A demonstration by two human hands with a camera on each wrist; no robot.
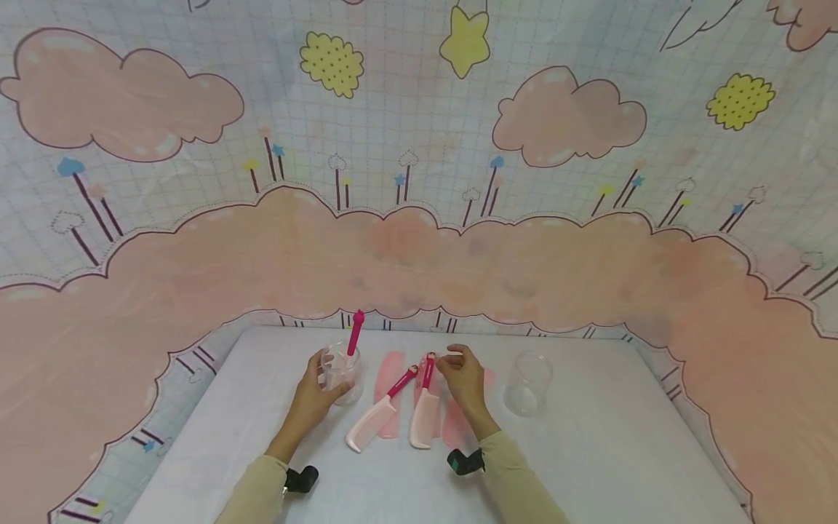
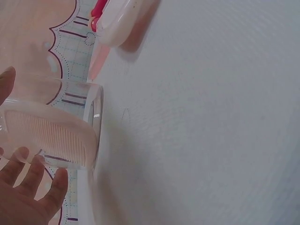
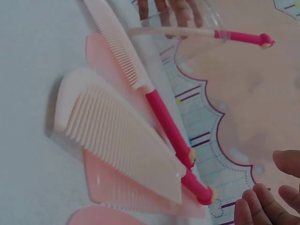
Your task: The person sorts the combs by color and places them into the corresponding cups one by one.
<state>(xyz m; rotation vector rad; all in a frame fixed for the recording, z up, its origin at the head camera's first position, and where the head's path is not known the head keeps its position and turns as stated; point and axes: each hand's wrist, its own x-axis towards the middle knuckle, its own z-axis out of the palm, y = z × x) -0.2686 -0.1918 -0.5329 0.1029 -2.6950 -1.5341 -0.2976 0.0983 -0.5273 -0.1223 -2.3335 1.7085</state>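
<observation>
My left hand (image 1: 316, 393) grips a clear cup (image 1: 350, 372), with the thumb on one side and fingers on the other. Inside the cup stands a comb (image 2: 51, 133), its pale teeth down and its magenta handle (image 1: 355, 336) leaning out above the rim. Two more pale combs with magenta handles lie to the right of the cup, a left comb (image 1: 372, 426) and a right comb (image 1: 425, 418). My right hand (image 1: 465, 378) hovers by the right comb's handle end. In the right wrist view its fingers (image 3: 267, 206) are spread apart from the handle and hold nothing.
Translucent pink combs lie under and beside the pale ones, among them a left pink comb (image 1: 391, 429) and a right pink comb (image 1: 453, 429). A second clear cup (image 1: 529, 386) stands to the right on the white table (image 1: 628, 437). A patterned cloth (image 1: 419, 269) hangs behind.
</observation>
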